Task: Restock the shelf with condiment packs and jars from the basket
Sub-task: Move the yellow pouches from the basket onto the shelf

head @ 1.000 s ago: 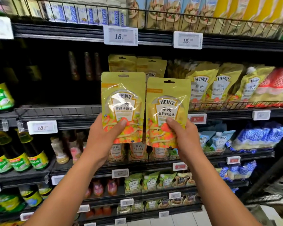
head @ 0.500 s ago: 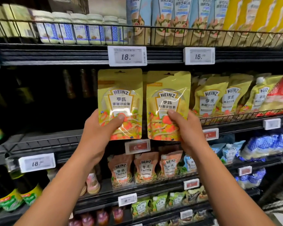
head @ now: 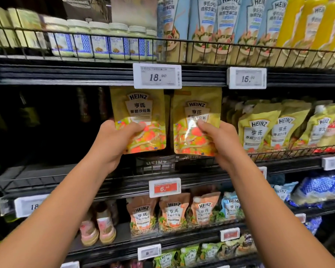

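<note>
Two yellow salad-dressing pouches, the left pouch [head: 138,120] and the right pouch [head: 196,120], now sit inside the middle shelf [head: 66,175] opening, tops tucked under the price tag [head: 157,76], having been lifted from chest height a second ago (placement looks close). The left hand [head: 112,144] and right hand [head: 219,144] each clamp a pouch's lower edge, thumbs in front, arms stretched upward. Matching pouches [head: 259,128] stand just right.
</note>
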Available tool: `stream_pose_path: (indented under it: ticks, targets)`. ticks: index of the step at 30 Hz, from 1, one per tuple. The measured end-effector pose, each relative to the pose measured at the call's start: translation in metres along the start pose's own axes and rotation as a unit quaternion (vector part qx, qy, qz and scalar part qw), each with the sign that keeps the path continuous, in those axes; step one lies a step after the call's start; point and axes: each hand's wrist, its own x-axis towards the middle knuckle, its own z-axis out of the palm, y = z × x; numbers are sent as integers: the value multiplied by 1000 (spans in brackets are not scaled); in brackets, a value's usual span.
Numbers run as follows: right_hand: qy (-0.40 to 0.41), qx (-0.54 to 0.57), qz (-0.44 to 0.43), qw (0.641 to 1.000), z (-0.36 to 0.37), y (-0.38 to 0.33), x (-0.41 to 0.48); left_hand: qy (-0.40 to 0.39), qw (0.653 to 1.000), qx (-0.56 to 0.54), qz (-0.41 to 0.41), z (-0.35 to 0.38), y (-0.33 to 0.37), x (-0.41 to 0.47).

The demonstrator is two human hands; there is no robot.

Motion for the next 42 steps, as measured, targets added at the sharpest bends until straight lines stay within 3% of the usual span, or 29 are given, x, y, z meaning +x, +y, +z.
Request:
stream_pose_path:
  ticks: [11, 25, 31, 36, 42]
  targets:
    - [70, -32, 30, 997, -10, -5, 45, 36, 988, 139, -63, -7, -8, 44]
    - [35, -79, 87, 993, -7, 13, 66, -13, 971, 235, 48, 19, -21, 55]
    - [15, -168, -31, 985, -7, 23, 65, 6, 953, 291, 85, 19, -32, 57]
    - [11, -213, -50, 976, -13, 30, 64, 41, 938, 331, 90, 12, -43, 60]
    - [43, -337, -34, 940, -19, 38, 64, 54, 935, 344, 57, 13, -53, 60]
